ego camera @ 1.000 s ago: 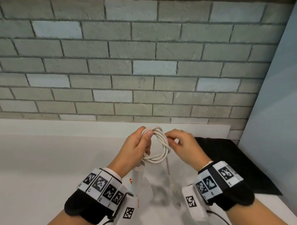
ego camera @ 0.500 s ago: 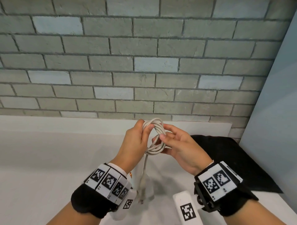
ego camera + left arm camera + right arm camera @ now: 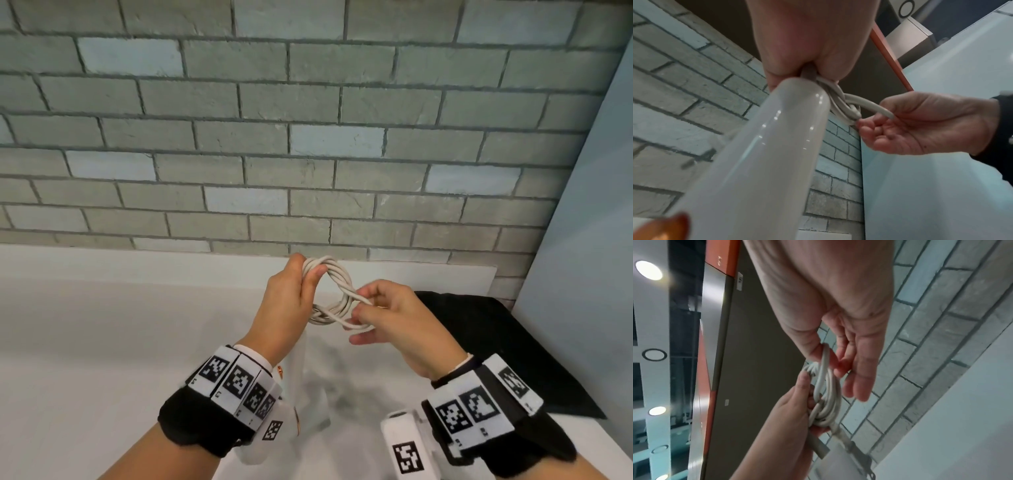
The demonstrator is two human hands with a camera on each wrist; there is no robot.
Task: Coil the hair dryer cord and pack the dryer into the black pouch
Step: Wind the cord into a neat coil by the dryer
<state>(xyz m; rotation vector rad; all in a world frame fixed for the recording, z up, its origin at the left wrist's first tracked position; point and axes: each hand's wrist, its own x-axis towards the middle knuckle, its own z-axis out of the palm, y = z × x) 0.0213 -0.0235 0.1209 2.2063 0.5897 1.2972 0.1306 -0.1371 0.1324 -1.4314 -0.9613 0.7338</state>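
Note:
The white cord is wound into a small coil of several loops, held up in front of me. My left hand grips the coil's upper left side, thumb across the strands. My right hand pinches a loose loop of cord at the coil's lower right and draws it across the bundle. The white hair dryer hangs below my left hand by the cord, its handle partly hidden behind the left wrist. The black pouch lies flat on the counter to the right.
A white counter runs below the hands, backed by a grey brick wall. A pale blue panel closes off the right side, just past the pouch.
Both hands rose a little with the coil. My right hand shifted from the coil's top down to its lower right, pulling a loop of cord out sideways.

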